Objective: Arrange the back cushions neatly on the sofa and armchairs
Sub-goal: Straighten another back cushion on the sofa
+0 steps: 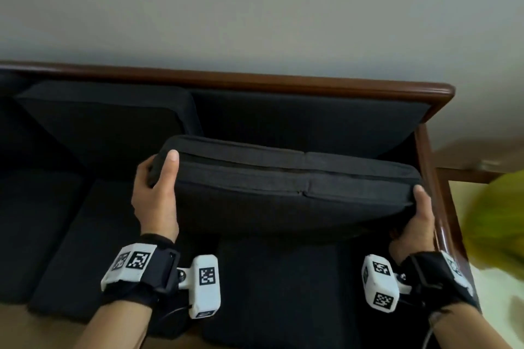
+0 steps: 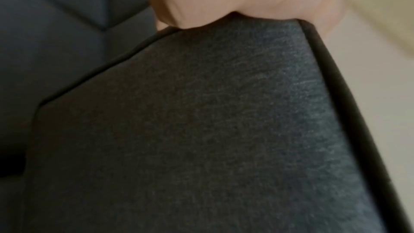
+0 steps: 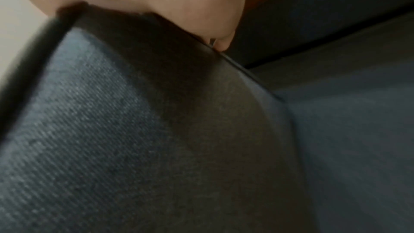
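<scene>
Hands are gripping the cushion (image 1: pixel 286 190) ends, left hand (image 1: pixel 156 195) and right hand (image 1: pixel 416 221); squaring it upright against the sofa back (image 1: pixel 312 119) at centre frame is likely the aim.

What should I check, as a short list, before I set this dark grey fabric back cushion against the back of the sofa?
1. Left hand grips the left end of the dark grey fabric back cushion: ok.
2. Right hand grips its right end: ok.
3. Cushion in place against the padded sofa back: not ok, it is held out in front.
4. Slot at the right end of the sofa back free: ok.
5. Neighbouring back cushion upright: ok.
6. Room beside the brown wooden armrest: cannot tell.
</scene>
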{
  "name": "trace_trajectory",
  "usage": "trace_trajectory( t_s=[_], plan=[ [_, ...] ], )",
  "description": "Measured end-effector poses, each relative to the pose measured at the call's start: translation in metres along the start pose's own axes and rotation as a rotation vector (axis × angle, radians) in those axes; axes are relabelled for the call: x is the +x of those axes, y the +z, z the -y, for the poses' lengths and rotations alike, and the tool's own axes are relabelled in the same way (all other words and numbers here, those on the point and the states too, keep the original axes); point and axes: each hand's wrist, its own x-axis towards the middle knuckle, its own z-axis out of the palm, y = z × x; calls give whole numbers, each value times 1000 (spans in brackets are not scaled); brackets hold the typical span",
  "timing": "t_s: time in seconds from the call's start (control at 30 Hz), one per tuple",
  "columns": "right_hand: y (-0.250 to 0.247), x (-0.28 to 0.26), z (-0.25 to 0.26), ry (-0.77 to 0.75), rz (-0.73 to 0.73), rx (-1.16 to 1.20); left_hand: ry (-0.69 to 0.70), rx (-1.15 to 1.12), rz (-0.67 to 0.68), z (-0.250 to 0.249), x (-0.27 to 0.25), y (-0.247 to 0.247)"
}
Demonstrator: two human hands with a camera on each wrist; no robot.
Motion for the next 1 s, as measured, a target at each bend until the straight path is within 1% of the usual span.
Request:
trace_trajectory(
  t_s=[0.1,0.17,0.23,0.33,0.4,0.47,0.5,0.53,0.57,0.6,0.63,0.7,0.73,0.77,0.8,0.83,0.9,1.0],
  plan=[
    [-5,-14,-14,67,-94,-43,200,30,-14,-28,-11,7],
    [-14,-14,-29,137,-138,-136,313,124,-13,-37,-22,17],
    [-25,-14,-40,192,-161,-193,367,222,7,-39,-33,28],
    [-33,-20,-30,174,-163,-320,430,328,81,-46,-47,44],
    [-38,-13,-17,101,-151,-521,491,432,158,-52,-61,57],
    [-45,4,-13,26,-90,-767,587,511,241,-59,-79,73],
    [-42,4,-6,-2,-66,-869,632,539,280,-61,-88,80],
    [-31,-12,5,-20,-60,-904,673,567,323,-62,-96,86],
    [-17,-32,16,-76,-50,-873,710,589,369,-62,-103,91],
    [-5,-51,29,-182,-1,-805,745,600,419,-62,-109,96],
    [5,-66,41,-311,111,-738,783,605,466,-62,-115,100],
    [22,-96,68,-485,435,-639,861,621,538,-61,-124,106],
    [30,-107,83,-538,586,-661,886,621,554,-60,-127,109],
    [37,-115,94,-596,718,-734,890,610,559,-59,-128,110],
    [43,-122,103,-653,791,-845,878,587,565,-59,-127,109],
    [50,-128,110,-712,811,-949,862,561,582,-59,-124,108],
    [65,-142,115,-786,725,-1140,843,532,650,-60,-114,102],
    [93,-158,120,-835,613,-1355,840,504,766,-62,-101,89]
  ],
)
